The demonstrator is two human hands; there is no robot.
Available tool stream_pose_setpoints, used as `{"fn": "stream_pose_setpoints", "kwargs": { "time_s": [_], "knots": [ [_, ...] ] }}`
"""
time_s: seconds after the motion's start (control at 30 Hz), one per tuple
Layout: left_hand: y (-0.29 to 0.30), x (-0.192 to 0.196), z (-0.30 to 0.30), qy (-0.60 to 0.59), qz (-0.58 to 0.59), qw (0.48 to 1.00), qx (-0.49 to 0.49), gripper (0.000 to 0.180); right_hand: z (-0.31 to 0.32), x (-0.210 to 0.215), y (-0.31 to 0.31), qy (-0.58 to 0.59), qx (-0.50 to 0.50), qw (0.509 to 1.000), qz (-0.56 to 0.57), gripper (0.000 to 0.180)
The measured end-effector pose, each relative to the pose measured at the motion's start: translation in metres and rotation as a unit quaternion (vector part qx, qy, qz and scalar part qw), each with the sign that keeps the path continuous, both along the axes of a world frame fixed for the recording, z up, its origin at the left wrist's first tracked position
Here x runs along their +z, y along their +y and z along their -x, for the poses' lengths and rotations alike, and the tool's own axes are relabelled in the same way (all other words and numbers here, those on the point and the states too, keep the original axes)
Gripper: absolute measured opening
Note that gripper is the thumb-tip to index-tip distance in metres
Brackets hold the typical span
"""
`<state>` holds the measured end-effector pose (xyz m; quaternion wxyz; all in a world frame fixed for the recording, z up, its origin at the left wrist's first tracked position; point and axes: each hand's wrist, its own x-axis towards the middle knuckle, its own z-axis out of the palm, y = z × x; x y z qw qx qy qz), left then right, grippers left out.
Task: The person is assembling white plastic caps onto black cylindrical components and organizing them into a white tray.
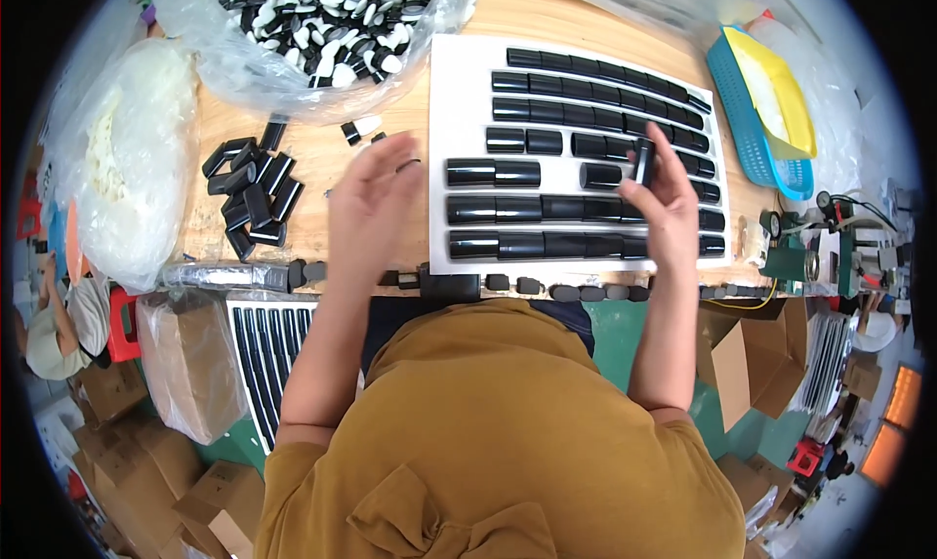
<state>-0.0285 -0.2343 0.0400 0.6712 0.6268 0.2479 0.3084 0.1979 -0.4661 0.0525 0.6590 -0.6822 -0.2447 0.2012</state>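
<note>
Over the white board (467,63), my right hand (672,190) is closed around a short glossy black piece (643,159), held roughly upright between thumb and fingers. Beneath it, similar black pieces (586,209) lie end to end in several rows; two of the middle rows have gaps. My left hand (373,190) hovers by the board's left edge, smeared by motion. A small dark bit shows at its fingertips, but whether the hand holds it is unclear. Left of that hand sits a loose pile of black pieces (256,190) on the wooden table (310,159).
A clear plastic bag (429,71) of black and white pieces stands at the back left, beside another plastic bag (137,159). At the right are a blue basket (737,100) with a yellow tray (795,120) and a small green machine (791,263). Cardboard boxes (181,369) flank me below.
</note>
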Motion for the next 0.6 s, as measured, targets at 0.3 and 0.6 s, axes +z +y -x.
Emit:
{"fn": "stream_pose_setpoints", "kwargs": {
  "time_s": [0.3, 0.6],
  "knots": [
    [0.027, -0.027, 0.018, 0.093, -0.068, 0.99, 0.08, 0.023, -0.048, -0.008, -0.042, -0.061, 0.028, 0.957, 0.283, 0.033],
    [0.067, -0.05, 0.008, 0.182, -0.531, 0.826, 0.047, 0.026, -0.063, -0.016, -0.049, -0.205, 0.027, 0.921, 0.331, 0.025]
  ]
}}
